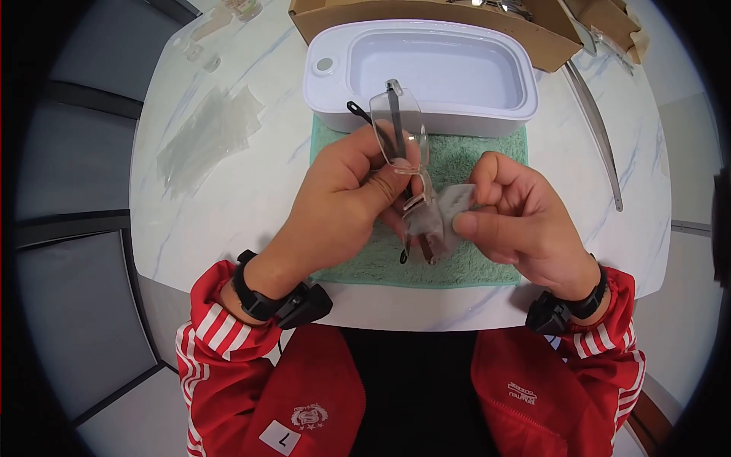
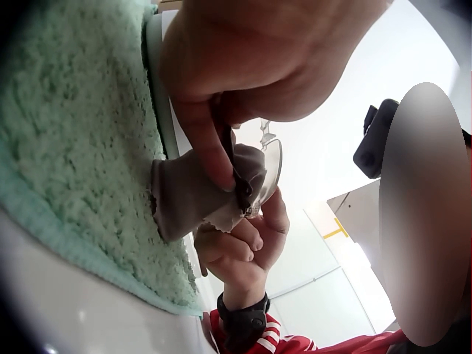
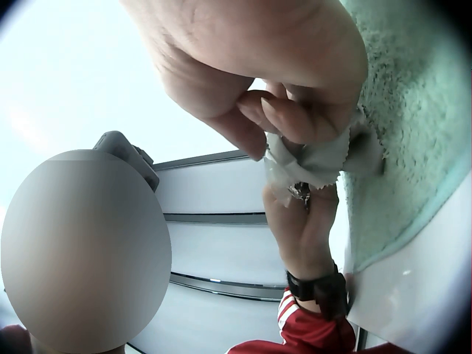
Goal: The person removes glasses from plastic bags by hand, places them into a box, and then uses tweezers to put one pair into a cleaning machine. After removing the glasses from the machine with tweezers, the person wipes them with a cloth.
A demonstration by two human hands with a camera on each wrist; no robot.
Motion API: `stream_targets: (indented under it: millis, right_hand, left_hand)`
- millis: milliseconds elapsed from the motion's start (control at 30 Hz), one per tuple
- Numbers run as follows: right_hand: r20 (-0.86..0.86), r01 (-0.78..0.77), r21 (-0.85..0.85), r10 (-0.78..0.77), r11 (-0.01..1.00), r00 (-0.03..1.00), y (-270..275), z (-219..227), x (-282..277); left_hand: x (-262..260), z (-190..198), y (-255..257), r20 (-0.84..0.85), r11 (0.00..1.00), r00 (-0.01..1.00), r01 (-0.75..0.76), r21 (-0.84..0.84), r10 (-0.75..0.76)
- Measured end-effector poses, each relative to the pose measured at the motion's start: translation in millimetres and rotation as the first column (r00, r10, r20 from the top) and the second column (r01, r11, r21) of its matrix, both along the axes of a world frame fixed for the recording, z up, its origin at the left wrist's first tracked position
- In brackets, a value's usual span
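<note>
In the head view my left hand [image 1: 331, 206] grips a pair of clear-framed eyeglasses [image 1: 409, 114] near the bridge, with one lens pointing up and the other down. My right hand [image 1: 529, 221] pinches a thin grey cleaning cloth [image 1: 458, 199] between thumb and fingers, against the lower lens. The left wrist view shows the grey cloth [image 2: 195, 188] draped around that lens, beside a dark temple arm [image 2: 242, 188]. Zigzag edges of the cloth [image 3: 321, 166] show under the fingers in the right wrist view. Both hands are above a green towel [image 1: 487, 259].
A white tub [image 1: 327, 91] with a round button stands on the towel's far edge. Behind it is a cardboard box [image 1: 560, 49]. Clear plastic sleeves [image 1: 209, 137] lie at the left of the marbled table [image 1: 175, 247], and a long thin metal strip [image 1: 598, 133] at the right.
</note>
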State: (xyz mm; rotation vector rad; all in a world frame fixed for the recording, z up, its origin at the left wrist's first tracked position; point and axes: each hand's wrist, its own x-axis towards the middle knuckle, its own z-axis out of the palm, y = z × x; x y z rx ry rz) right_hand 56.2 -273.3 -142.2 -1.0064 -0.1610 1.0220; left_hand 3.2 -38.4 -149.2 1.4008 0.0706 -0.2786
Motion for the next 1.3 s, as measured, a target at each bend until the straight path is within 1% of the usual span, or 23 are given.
stream_targets:
  millis: [67,100,133,167,233,367,433,467,533,567,633,733,767,867,900,933,967,1033,1067,1133,1167,1233,1300]
  right_hand:
    - [0.026,0.020,-0.020,-0.019,1.000,0.999,0,-1,0]
    - [0.037,0.062,-0.032,-0.060,0.998,0.997,1,1,0]
    - [0.049,0.103,-0.044,-0.101,0.994,0.994,2,2,0]
    - [0.048,0.100,-0.042,-0.098,0.994,0.994,4,5,0]
    - [0.043,0.142,-0.143,-0.137,0.980,0.990,7,10,-3]
    - [0.017,0.129,-0.124,-0.128,0.984,0.992,5,11,-2]
    - [0.107,0.110,-0.143,-0.095,0.984,0.990,2,7,0]
    - [0.114,0.101,-0.141,-0.085,0.985,0.990,3,7,-1]
    - [0.254,0.180,-0.226,-0.121,0.957,0.960,6,9,-3]
    - [0.262,0.175,-0.222,-0.115,0.959,0.958,6,8,-3]
    - [0.334,0.184,-0.231,-0.100,0.955,0.937,4,6,-2]
    - [0.342,0.184,-0.213,-0.103,0.960,0.934,2,5,-1]
    - [0.348,0.183,-0.213,-0.101,0.960,0.932,4,5,-2]
    - [0.327,0.188,-0.172,-0.124,0.967,0.937,7,7,-3]
    - [0.290,0.178,-0.171,-0.123,0.969,0.949,7,8,-4]
    - [0.252,0.166,-0.173,-0.119,0.971,0.960,7,8,-5]
    - [0.250,0.156,-0.183,-0.108,0.971,0.962,7,9,-4]
    - [0.144,0.081,-0.152,-0.059,0.985,0.988,5,13,-3]
    - [0.141,0.077,-0.156,-0.055,0.985,0.989,4,14,-3]
    - [0.041,0.020,-0.068,-0.017,0.997,0.999,2,15,-3]
    - [0.041,0.026,-0.067,-0.023,0.997,0.999,1,14,-3]
    - [-0.039,0.000,0.041,0.002,0.999,0.999,1,10,-4]
    - [-0.063,-0.007,0.048,0.010,0.999,0.998,2,10,-4]
  left_hand:
    - [0,3,1,-0.029,1.000,1.000,0.012,0.004,-0.012]
    - [0,4,2,-0.059,1.000,0.998,0.024,0.006,-0.023]
    - [0,5,1,-0.060,1.000,0.998,0.021,0.009,-0.021]
    - [0,5,1,-0.056,1.000,0.998,0.022,0.008,-0.022]
    - [1,5,0,-0.052,1.000,0.998,0.021,0.008,-0.021]
    - [1,5,0,-0.052,1.000,0.998,0.020,-0.017,-0.021]
    - [1,4,1,-0.040,1.000,0.999,0.008,-0.023,-0.009]
    - [1,4,1,-0.029,0.999,1.000,-0.002,-0.034,0.001]
    - [0,4,2,-0.007,0.999,1.000,-0.024,-0.041,0.024]
    - [0,5,2,-0.004,0.998,0.999,-0.046,-0.039,0.046]
    - [1,7,2,0.006,0.997,0.998,-0.069,-0.037,0.070]
    - [1,7,3,-0.011,0.996,0.996,-0.086,-0.029,0.086]
    - [1,5,4,-0.009,0.998,0.998,-0.066,-0.017,0.066]
    - [3,6,4,-0.013,1.000,1.000,-0.023,0.011,0.023]
    - [2,6,3,-0.028,1.000,1.000,0.001,0.027,-0.001]
    - [2,6,3,-0.028,1.000,1.000,-0.007,0.019,0.008]
    - [3,6,3,-0.042,1.000,0.999,0.010,0.018,-0.009]
    - [1,5,1,-0.062,1.000,0.998,0.020,0.008,-0.020]
    - [2,6,1,-0.066,0.999,0.997,0.031,0.021,-0.030]
    - [2,6,0,-0.068,0.998,0.997,0.050,0.040,-0.047]
    - [1,3,-1,-0.070,0.997,0.996,0.058,0.050,-0.054]
    - [1,3,-1,-0.074,0.995,0.995,0.076,0.058,-0.071]
    - [1,6,-1,-0.089,0.990,0.992,0.100,0.098,-0.092]
